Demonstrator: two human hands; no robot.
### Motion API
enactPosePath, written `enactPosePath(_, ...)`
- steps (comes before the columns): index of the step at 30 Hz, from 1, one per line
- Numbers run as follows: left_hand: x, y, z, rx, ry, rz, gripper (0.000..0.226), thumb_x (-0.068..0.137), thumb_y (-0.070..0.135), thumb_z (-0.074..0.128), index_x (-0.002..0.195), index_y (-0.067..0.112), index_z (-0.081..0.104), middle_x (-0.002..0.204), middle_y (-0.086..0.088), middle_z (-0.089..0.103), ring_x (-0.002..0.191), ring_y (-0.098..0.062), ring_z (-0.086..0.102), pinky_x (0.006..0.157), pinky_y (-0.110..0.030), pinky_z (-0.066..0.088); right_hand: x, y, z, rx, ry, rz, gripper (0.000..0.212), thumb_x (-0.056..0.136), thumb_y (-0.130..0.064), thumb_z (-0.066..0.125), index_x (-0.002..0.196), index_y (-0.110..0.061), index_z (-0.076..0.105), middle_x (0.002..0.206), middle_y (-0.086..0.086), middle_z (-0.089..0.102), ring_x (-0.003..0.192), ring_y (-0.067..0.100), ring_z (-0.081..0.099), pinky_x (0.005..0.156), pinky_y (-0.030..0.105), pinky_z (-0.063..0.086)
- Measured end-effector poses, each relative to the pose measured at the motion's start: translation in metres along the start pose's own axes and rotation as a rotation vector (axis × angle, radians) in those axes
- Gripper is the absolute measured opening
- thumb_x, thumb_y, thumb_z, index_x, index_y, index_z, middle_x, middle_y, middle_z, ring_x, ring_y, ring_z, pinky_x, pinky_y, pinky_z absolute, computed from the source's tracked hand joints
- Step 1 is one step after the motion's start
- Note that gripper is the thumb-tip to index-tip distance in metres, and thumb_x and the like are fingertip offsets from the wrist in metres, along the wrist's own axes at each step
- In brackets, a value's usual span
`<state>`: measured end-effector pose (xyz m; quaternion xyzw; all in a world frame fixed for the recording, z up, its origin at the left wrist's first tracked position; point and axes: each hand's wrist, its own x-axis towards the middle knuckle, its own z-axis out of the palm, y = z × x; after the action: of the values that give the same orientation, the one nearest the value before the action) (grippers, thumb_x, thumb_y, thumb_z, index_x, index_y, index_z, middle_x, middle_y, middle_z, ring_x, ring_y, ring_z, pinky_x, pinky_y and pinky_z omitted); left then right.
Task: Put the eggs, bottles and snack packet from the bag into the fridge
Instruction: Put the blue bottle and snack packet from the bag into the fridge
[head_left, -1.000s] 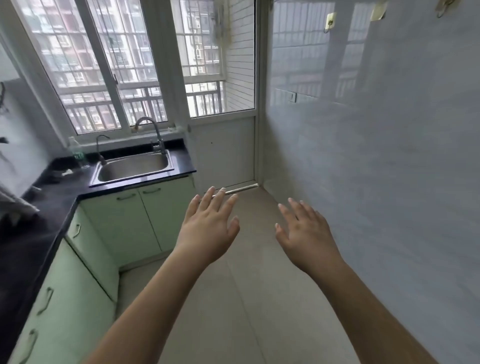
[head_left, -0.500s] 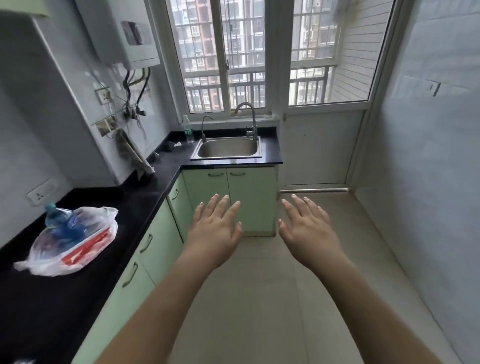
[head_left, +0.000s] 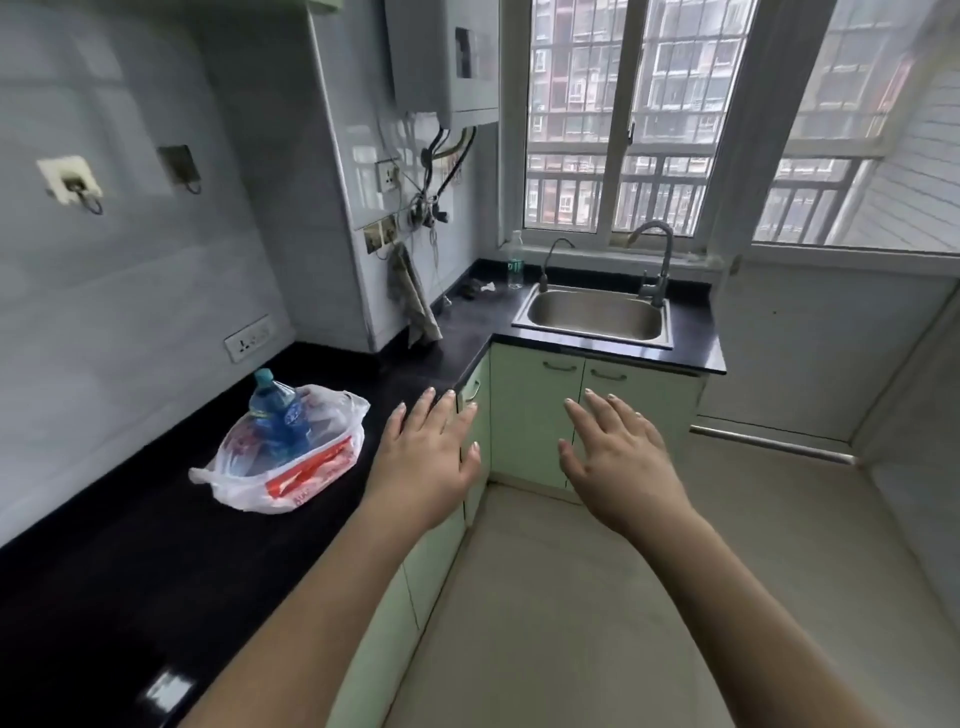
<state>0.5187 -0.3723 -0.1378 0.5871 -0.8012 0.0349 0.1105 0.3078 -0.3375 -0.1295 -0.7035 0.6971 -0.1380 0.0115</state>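
A clear plastic bag (head_left: 244, 488) lies on the black countertop (head_left: 156, 582) at the left. A blue water bottle (head_left: 275, 410) pokes out of its top, and a red and white snack packet (head_left: 311, 470) shows through its side. No eggs can be made out. My left hand (head_left: 428, 457) hovers open, palm down, just right of the bag and apart from it. Farther right, over the floor, my right hand (head_left: 618, 460) is open and holds nothing. No fridge is in view.
A steel sink (head_left: 595, 317) with a tap (head_left: 657, 260) sits under the window at the back. A small clear bottle (head_left: 515, 260) stands left of it. Green cabinets (head_left: 535, 415) run below the counter. A cloth (head_left: 415, 301) hangs on the wall.
The view has swung left from the bare right wall to the counter, bringing the bag into sight and nearer the centre. Both hands stay open and outstretched.
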Motion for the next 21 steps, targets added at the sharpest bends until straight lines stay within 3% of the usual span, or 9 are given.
enactPosePath(5, 0.009, -0.055, 0.008, 0.036, -0.021, -0.070, 0.057, 0.099, 0.042, 0.024, 0.154, 0.030, 0.015, 0.163, 0.001, 0.008, 0.148, -0.015, -0.004, 0.117, -0.039, -0.005, 0.043, -0.041, 0.021, 0.010, -0.029, -0.073, 0.058, 0.099, -0.049, 0.026, 0.153, -0.031, 0.012, 0.162, -0.004, 0.007, 0.148, 0.016, 0.002, 0.119, 0.037, 0.002)
enactPosePath(10, 0.014, -0.099, 0.023, 0.030, -0.038, -0.181, 0.078, 0.080, 0.052, 0.001, 0.153, 0.029, 0.019, 0.162, 0.001, 0.012, 0.148, -0.017, 0.000, 0.117, -0.039, -0.002, 0.084, -0.071, 0.045, 0.021, -0.063, -0.182, 0.058, 0.099, -0.048, 0.027, 0.153, -0.030, 0.014, 0.162, -0.003, 0.011, 0.148, 0.017, 0.003, 0.120, 0.036, 0.003)
enactPosePath(13, 0.023, -0.120, 0.034, 0.066, -0.040, -0.239, 0.069, 0.087, 0.048, 0.010, 0.152, 0.029, 0.020, 0.162, 0.001, 0.014, 0.149, -0.018, 0.002, 0.118, -0.040, 0.001, 0.114, -0.083, 0.061, 0.043, -0.061, -0.238, 0.057, 0.099, -0.047, 0.027, 0.152, -0.030, 0.017, 0.161, -0.003, 0.014, 0.148, 0.018, 0.006, 0.120, 0.036, 0.004)
enactPosePath(17, 0.033, -0.140, 0.050, 0.090, -0.058, -0.322, 0.079, 0.080, 0.050, 0.000, 0.152, 0.029, 0.024, 0.161, 0.000, 0.018, 0.148, -0.020, 0.006, 0.119, -0.041, 0.003, 0.153, -0.097, 0.089, 0.074, -0.092, -0.327, 0.057, 0.099, -0.046, 0.029, 0.152, -0.029, 0.019, 0.161, -0.003, 0.016, 0.148, 0.019, 0.009, 0.120, 0.036, 0.007)
enactPosePath(21, 0.049, -0.158, 0.065, 0.116, -0.090, -0.427, 0.065, 0.091, 0.047, 0.009, 0.152, 0.029, 0.021, 0.161, 0.000, 0.018, 0.149, -0.019, 0.005, 0.118, -0.041, 0.005, 0.195, -0.105, 0.111, 0.091, -0.111, -0.426, 0.056, 0.099, -0.046, 0.030, 0.152, -0.028, 0.019, 0.161, -0.003, 0.017, 0.148, 0.020, 0.010, 0.119, 0.036, 0.007)
